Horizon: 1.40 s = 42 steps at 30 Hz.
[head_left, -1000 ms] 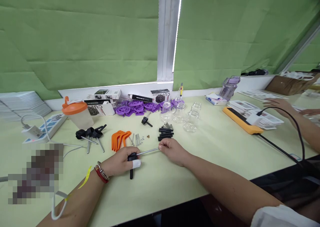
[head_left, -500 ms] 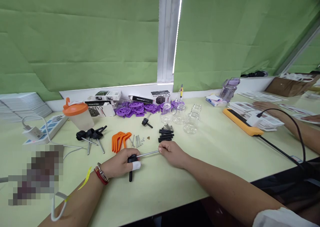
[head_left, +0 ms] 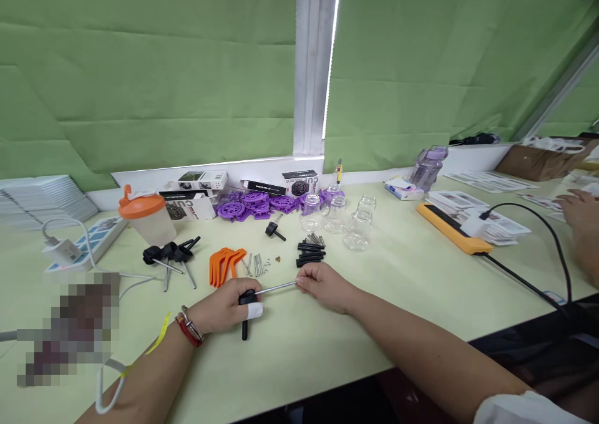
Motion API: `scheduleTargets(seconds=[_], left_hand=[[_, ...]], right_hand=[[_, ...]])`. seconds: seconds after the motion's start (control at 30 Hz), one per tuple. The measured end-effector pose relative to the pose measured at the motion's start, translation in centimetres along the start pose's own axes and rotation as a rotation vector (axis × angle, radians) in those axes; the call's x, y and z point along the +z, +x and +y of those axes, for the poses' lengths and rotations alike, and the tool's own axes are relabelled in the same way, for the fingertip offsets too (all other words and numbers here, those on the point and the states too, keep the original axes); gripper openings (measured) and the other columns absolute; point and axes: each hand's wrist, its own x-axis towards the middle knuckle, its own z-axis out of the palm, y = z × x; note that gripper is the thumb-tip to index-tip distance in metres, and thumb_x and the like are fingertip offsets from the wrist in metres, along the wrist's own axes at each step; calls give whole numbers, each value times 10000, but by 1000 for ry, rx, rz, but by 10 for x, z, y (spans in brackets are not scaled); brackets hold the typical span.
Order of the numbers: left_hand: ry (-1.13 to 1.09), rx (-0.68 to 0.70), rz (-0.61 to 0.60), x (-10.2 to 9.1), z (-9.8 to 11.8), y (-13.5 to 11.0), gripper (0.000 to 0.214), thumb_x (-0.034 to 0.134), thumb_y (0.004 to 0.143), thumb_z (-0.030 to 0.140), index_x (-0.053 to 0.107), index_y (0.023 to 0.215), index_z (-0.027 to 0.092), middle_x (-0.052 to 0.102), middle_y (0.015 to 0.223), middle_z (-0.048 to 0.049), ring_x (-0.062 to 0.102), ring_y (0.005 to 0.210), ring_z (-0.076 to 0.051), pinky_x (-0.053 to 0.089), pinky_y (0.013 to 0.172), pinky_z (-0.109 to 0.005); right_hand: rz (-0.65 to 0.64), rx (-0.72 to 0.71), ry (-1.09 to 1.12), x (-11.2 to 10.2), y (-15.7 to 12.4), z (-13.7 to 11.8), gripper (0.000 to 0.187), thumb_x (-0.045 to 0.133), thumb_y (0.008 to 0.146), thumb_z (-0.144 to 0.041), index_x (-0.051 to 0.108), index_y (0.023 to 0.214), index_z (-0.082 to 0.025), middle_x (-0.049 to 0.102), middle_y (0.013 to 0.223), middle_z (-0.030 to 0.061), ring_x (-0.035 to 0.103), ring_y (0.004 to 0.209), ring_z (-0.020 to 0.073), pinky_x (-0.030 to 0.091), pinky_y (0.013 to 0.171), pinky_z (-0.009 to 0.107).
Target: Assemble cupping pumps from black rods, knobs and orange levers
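Observation:
Closed round a black plastic part (head_left: pixel 246 297), my left hand (head_left: pixel 224 304) has white tape on its thumb. A black stem hangs below the grip. From the part a thin metal rod (head_left: pixel 277 287) runs right, and my right hand (head_left: pixel 325 287) pinches its far end. Just beyond that hand lie several black tubes (head_left: pixel 310 252) and small springs (head_left: pixel 317 239). Orange angled pieces (head_left: pixel 223 266), metal screws (head_left: pixel 258 264) and tiny nuts are laid out beyond my left hand. Similar black parts with metal rods (head_left: pixel 172 253) lie to the left, and a single one (head_left: pixel 274 228) farther back.
Clear glass jars (head_left: pixel 359 232), purple wheel-shaped pieces (head_left: pixel 257 203) and boxes (head_left: pixel 194 207) stand along the back. An orange-lidded cup (head_left: pixel 147 215) and a white power strip (head_left: pixel 100 240) are left. At right are a yellow-and-black power strip (head_left: pixel 452 229), paper stacks and another person's hand (head_left: pixel 580 215).
Both of my hands keep the same hold on the part and rod, with barely any movement. The other person's hand at the right has drawn away from the paper stack.

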Motion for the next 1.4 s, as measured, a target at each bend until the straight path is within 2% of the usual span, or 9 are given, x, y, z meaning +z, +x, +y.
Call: scheduleTargets(seconds=[0.27, 0.47, 0.73, 0.97, 1.27, 1.4], left_hand=[[-8, 5, -13, 0, -2, 0, 237, 561, 808, 390, 586, 871, 163, 522, 775, 5, 461, 690, -132, 389, 630, -234], [-21, 21, -11, 0, -6, 0, 233, 562, 812, 389, 587, 872, 165, 519, 777, 6, 460, 697, -133, 391, 636, -231], [-20, 19, -3, 0, -5, 0, 231, 566, 808, 385, 586, 878, 166, 528, 788, 2, 464, 696, -133, 392, 634, -235], [-16, 10, -2, 0, -7, 1, 242, 564, 808, 398, 585, 871, 166, 512, 759, 8, 456, 680, -129, 389, 622, -234], [-6, 31, -1, -1, -5, 1, 249, 559, 803, 405, 593, 862, 166, 531, 763, 3, 464, 682, -128, 396, 623, -230], [5, 25, -3, -1, -4, 1, 247, 559, 803, 402, 594, 860, 164, 530, 762, 2, 465, 680, -129, 397, 624, -231]], right_hand=[[19, 53, 167, 1, 0, -2, 203, 609, 774, -319, 572, 666, -151, 447, 502, -49, 316, 450, 65, 226, 442, 220], [39, 43, 325, 2, 3, 5, 207, 709, 678, -319, 634, 759, -143, 511, 534, -43, 366, 436, 56, 246, 422, 211], [59, 54, 331, 0, 4, 4, 238, 751, 629, -308, 644, 766, -146, 515, 502, -50, 421, 434, 71, 316, 409, 216], [57, 54, 365, 0, 6, 7, 275, 775, 602, -319, 638, 763, -143, 531, 503, -48, 427, 424, 64, 303, 395, 206], [41, 72, 286, -3, 5, 5, 230, 727, 662, -323, 660, 772, -132, 547, 545, -26, 417, 444, 65, 303, 407, 207], [19, 58, 203, -3, 1, -2, 241, 677, 723, -373, 635, 695, -137, 547, 560, -15, 381, 445, 62, 282, 422, 215]])
